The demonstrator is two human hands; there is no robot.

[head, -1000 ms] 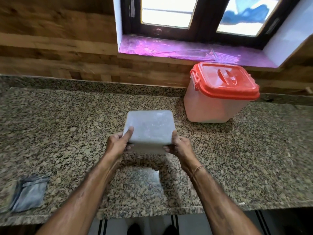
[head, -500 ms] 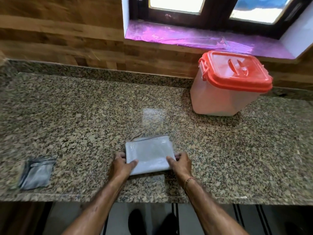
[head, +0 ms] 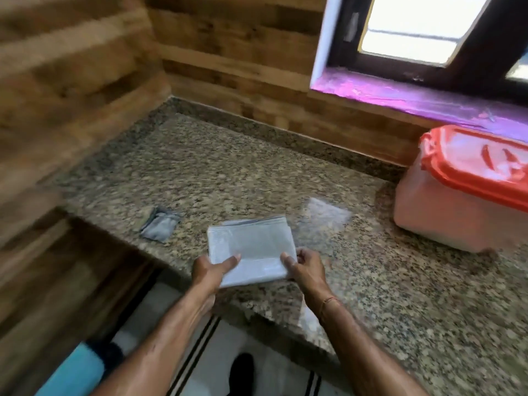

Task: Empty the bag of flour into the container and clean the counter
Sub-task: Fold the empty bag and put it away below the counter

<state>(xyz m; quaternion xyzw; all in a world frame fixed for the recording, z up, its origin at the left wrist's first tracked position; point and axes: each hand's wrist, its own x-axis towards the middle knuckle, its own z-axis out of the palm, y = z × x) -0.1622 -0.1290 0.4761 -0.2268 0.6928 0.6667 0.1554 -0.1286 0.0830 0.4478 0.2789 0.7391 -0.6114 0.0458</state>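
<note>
At the near edge of the counter [head: 228, 172], head view, our left hand [head: 211, 270] and right hand [head: 305, 267] each pinch a near corner of the flat, folded bag [head: 251, 247], thumbs on top. Tipped past that edge, it could shed leftover flour onto the floor [head: 200, 352]. Our container [head: 445, 221] stands well right, lid [head: 471, 172] on. We see speckled granite, a grey cloth [head: 161, 224] left of the bag, wood walls [head: 85, 81] and a window [head: 414, 32].
</note>
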